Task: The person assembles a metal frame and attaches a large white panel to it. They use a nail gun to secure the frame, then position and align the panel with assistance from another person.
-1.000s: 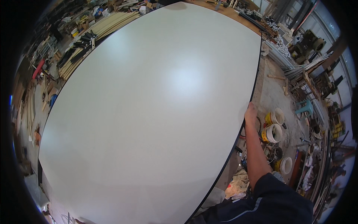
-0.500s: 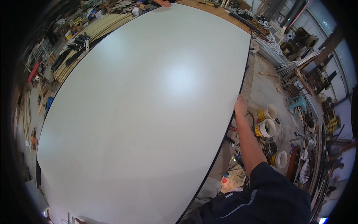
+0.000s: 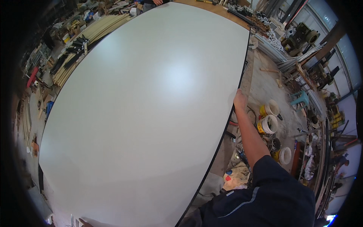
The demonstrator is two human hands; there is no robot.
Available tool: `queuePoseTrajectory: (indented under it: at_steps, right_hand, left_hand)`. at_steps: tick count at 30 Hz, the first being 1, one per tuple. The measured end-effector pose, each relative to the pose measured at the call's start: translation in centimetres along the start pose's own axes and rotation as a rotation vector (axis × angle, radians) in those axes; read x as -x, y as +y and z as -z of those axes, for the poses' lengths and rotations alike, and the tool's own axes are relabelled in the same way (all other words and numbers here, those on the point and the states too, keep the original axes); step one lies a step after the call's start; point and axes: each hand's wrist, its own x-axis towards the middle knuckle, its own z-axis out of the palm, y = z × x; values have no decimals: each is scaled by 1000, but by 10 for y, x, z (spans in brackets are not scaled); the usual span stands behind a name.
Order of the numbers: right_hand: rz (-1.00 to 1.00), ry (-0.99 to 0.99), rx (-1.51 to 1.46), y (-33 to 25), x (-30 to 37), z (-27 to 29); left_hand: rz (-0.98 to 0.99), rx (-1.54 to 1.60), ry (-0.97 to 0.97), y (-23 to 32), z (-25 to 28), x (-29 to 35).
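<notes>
A large white panel (image 3: 136,125) with a dark edge fills most of the view, glossy with reflected light. My right hand (image 3: 239,101) wraps round its right edge, with my forearm stretched forward from a dark sleeve. At the bottom left, only a small part of my left hand (image 3: 85,223) comes into the picture, by the near end of the panel; most of its fingers are cut off. Along the far end, another person's hand (image 3: 157,2) is at the panel's edge.
A brown board (image 3: 211,8) lies beyond the panel's far end. White buckets (image 3: 267,124) and a teal stool (image 3: 300,99) stand on the floor to the right. Pale wooden strips (image 3: 102,28) are stacked at the far left. Metal rods (image 3: 270,49) lie at the far right.
The panel's far right corner and my right hand appear slightly farther left and higher; the surroundings shift similarly. My right hand keeps its hold. More of the other person shows at the far end.
</notes>
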Motion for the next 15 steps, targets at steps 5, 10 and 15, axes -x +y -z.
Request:
queuePoseTrajectory:
  at_steps: [5, 10, 15]
  right_hand:
    - [-95, -67, -358, 6, 10, 23]
    - [-283, -420, -627, 90, 56, 107]
    - [-162, -546, -101, 239, 137, 175]
  left_hand:
    - [-57, -83, 362, 63, 1, 14]
    - [356, 772, 23, 131, 131, 51]
    - [-178, 986, 226, 5, -6, 41]
